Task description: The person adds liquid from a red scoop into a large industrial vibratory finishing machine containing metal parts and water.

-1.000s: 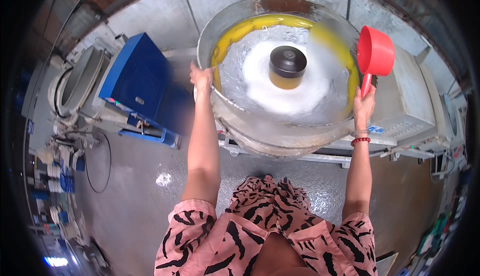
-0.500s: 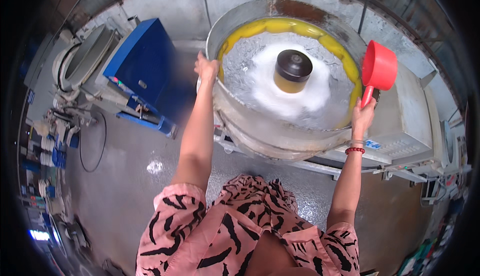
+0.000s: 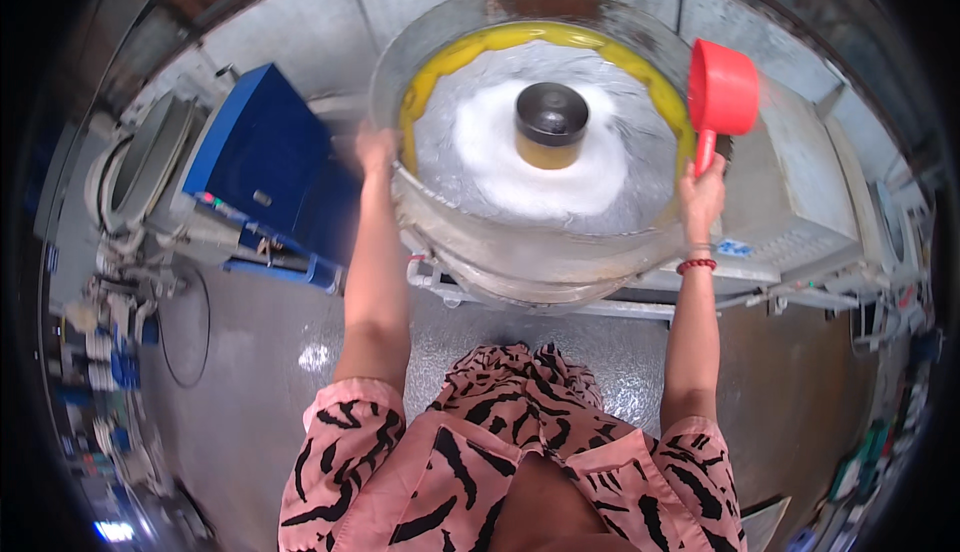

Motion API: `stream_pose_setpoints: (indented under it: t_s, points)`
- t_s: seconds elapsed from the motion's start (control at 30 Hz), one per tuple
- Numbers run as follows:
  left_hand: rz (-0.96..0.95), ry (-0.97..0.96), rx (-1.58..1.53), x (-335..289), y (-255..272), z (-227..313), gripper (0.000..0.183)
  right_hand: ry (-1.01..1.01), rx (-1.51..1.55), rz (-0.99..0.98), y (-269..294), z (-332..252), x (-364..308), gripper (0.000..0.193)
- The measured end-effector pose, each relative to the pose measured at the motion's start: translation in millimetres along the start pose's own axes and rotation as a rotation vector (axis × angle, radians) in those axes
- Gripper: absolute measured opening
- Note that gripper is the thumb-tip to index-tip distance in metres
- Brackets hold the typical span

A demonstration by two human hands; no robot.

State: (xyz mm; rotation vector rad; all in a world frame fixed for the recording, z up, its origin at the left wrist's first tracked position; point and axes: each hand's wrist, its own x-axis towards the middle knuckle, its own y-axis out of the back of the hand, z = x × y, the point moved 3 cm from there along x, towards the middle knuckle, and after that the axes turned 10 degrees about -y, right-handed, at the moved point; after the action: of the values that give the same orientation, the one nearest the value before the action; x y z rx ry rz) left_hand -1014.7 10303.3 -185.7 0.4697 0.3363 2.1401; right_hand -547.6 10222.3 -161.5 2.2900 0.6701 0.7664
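Observation:
A large round metal tub (image 3: 520, 268) with a yellow inner wall (image 3: 520, 36) stands in front of me. Grey contents (image 3: 430, 142) fill it, and a white patch (image 3: 490, 147), foam or powder, surrounds its dark-capped centre post (image 3: 552, 124). At the tub's left rim is my left hand (image 3: 376, 150); its fingers are smeared by motion, so their grip is unclear. My right hand (image 3: 703, 194), beside the right rim, is closed around the handle of a red dipper (image 3: 724, 87). The dipper's cup is raised above the hand, tilted; its inside is mostly hidden.
Left of the tub stands a blue machine cover (image 3: 255, 157), with another round metal tub (image 3: 150, 162) beyond it. A grey metal cabinet (image 3: 785, 172) is close on the right. The floor (image 3: 260, 352) looks wet, and a black cable (image 3: 208, 322) loops across it.
My view has shifted, so tub, hands and dipper appear farther left and slightly higher. The white patch looks more compact and evenly ringed around the post. My right hand still holds the dipper.

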Motion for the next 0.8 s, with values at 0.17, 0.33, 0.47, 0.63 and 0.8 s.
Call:
stream_pose_setpoints:
  t_s: [0.17, 0.33, 0.47, 0.63, 0.8]
  points:
    - [0.063, -0.019, -0.116, 11, -2, -16, 0.056, -0.043, -0.017, -0.053, 0, -7, 0, 0.036]
    - [0.001, -0.046, -0.202, 19, -6, -31, 0.044, -0.003, 0.028, -0.076, 1, -5, -1, 0.035]
    - [-0.030, -0.003, -0.269, 12, -7, -26, 0.036, -0.026, 0.038, -0.081, 3, -2, 0, 0.035]
    - [-0.051, -0.024, -0.257, 20, -6, -36, 0.029, -0.012, 0.062, -0.038, 2, -1, 1, 0.036]
    - [0.000, -0.023, -0.135, 30, 0, -47, 0.028, 0.002, 0.068, -0.025, -6, -2, 0, 0.036]
